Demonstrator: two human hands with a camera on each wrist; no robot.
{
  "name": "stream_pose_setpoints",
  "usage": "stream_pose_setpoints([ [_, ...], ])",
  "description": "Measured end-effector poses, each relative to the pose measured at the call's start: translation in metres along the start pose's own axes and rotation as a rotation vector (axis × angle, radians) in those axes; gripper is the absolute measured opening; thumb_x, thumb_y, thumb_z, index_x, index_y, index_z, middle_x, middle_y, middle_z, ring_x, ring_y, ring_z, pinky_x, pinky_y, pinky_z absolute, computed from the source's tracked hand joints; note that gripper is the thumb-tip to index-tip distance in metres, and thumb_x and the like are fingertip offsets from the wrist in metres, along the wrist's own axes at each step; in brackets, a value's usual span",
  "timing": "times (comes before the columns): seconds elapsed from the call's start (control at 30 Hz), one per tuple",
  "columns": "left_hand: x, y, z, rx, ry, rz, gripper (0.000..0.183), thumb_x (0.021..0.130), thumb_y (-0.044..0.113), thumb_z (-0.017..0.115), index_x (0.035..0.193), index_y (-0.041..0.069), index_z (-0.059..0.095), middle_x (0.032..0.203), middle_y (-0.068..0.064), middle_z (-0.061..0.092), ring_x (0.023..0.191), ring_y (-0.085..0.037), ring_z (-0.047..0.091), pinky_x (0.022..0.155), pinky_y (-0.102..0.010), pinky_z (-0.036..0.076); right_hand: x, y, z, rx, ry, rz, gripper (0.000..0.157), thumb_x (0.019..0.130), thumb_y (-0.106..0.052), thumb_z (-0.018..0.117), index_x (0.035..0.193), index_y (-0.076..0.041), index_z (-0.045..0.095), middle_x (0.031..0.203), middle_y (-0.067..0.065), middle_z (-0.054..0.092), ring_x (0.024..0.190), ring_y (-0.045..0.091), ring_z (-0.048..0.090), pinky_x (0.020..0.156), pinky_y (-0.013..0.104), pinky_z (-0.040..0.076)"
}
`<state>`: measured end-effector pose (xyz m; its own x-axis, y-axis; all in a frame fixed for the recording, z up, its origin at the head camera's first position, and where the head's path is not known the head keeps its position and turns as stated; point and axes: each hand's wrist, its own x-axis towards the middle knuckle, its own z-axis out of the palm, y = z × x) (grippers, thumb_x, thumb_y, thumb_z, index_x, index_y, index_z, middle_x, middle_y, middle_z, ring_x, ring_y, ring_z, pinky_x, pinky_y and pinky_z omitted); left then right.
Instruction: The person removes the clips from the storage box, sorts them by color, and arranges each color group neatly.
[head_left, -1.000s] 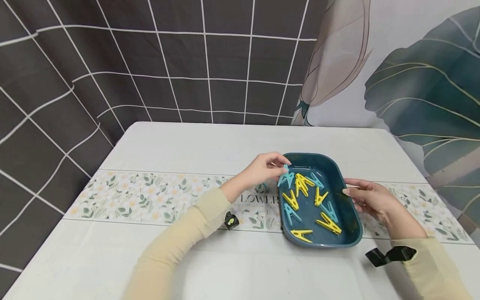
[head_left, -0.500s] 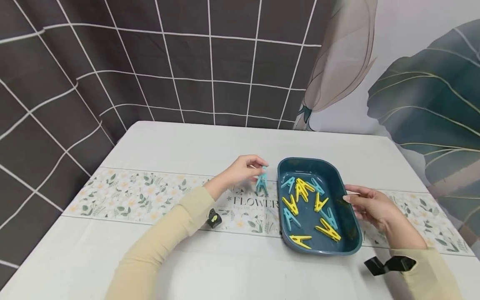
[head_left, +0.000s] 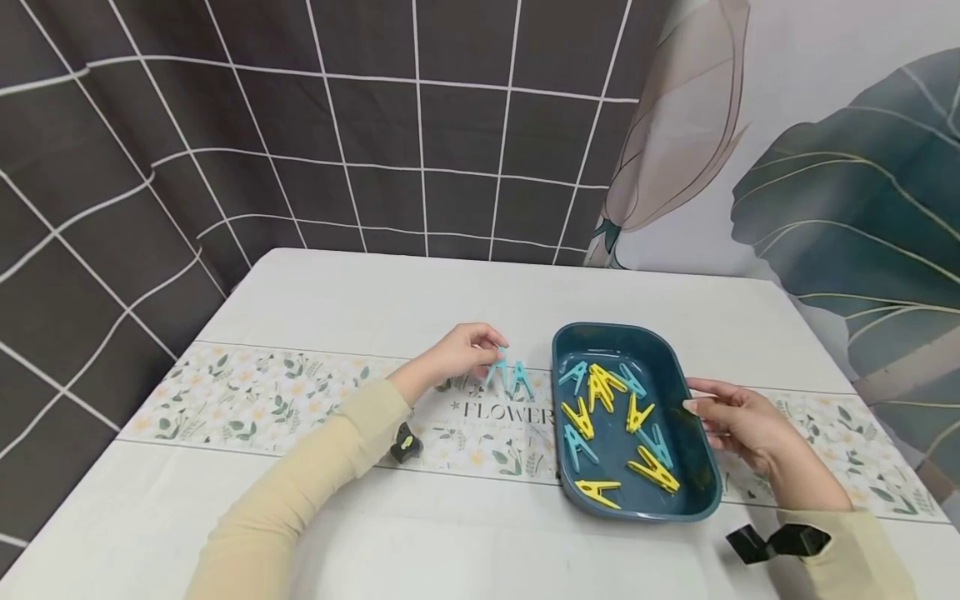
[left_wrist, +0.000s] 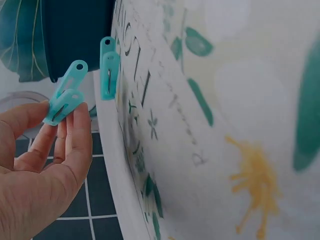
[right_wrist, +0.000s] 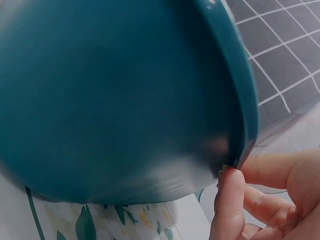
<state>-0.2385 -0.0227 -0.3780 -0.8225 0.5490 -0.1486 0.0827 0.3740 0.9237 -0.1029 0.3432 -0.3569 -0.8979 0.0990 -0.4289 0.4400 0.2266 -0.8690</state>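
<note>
My left hand (head_left: 461,350) pinches a light-blue clothespin (left_wrist: 66,92) between thumb and fingers, its legs pointing down over the table's printed strip. Just right of it, a second light-blue clothespin (head_left: 521,379) stands on its spread legs, apart from the fingers. Whether the held one touches the cloth I cannot tell. To the right is a dark teal tray (head_left: 633,504) with several yellow clothespins (head_left: 653,471) and several blue clothespins (head_left: 580,448) lying in it. My right hand (head_left: 746,425) grips the tray's right rim, with the thumb on the inner side in the right wrist view.
A white cloth (head_left: 420,533) with a flowered strip covers the table. Behind it hangs a dark grid-patterned curtain (head_left: 457,125), and a leaf-print curtain (head_left: 847,183) hangs at the right. Black wrist devices (head_left: 780,542) sit near both cuffs.
My left hand has come from the tray's upper left corner leftward with a blue clothespin, now beside the standing one. My right hand keeps its grip on the rim.
</note>
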Motion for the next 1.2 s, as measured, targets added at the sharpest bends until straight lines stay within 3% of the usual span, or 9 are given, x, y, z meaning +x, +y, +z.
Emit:
stream_pose_setpoints([
  [0.07,-0.001,-0.001,-0.001,0.008,-0.002,-0.014,0.025,0.092,0.008,0.058,0.115,0.001,0.061,0.093,-0.006,0.057,0.076,-0.012,0.061,0.071,-0.028,0.058,0.000,0.001,0.000,-0.003,0.001,-0.011,0.027,0.091,-0.018,0.064,0.113,-0.031,0.056,0.077,-0.011,0.064,0.059,0.008,0.056,0.053,0.020,0.052],
  [0.37,-0.002,-0.008,0.001,-0.030,-0.012,-0.119,0.025,0.091,0.005,0.057,0.116,0.000,0.060,0.093,-0.008,0.061,0.081,-0.014,0.063,0.074,-0.028,0.058,0.000,0.005,0.001,-0.056,0.015,-0.044,0.046,0.092,-0.019,0.064,0.134,-0.011,0.048,0.081,-0.012,0.064,0.061,0.010,0.056,0.053,0.022,0.052],
  [0.9,-0.001,-0.013,-0.005,0.099,0.030,-0.114,0.023,0.090,0.008,0.059,0.113,0.002,0.063,0.094,-0.007,0.060,0.082,-0.015,0.062,0.074,-0.025,0.057,0.000,0.002,0.003,-0.076,0.024,-0.042,0.062,0.093,-0.018,0.062,0.143,0.003,0.033,0.081,-0.012,0.063,0.060,0.009,0.056,0.052,0.022,0.052],
  [1.2,-0.001,-0.012,-0.001,0.157,0.040,-0.124,0.024,0.090,0.010,0.061,0.114,0.005,0.061,0.100,-0.008,0.060,0.079,-0.013,0.059,0.070,-0.023,0.055,-0.002,0.000,0.005,-0.055,0.020,-0.032,0.066,0.093,-0.018,0.061,0.145,0.003,0.028,0.081,-0.012,0.063,0.060,0.008,0.056,0.052,0.022,0.052],
])
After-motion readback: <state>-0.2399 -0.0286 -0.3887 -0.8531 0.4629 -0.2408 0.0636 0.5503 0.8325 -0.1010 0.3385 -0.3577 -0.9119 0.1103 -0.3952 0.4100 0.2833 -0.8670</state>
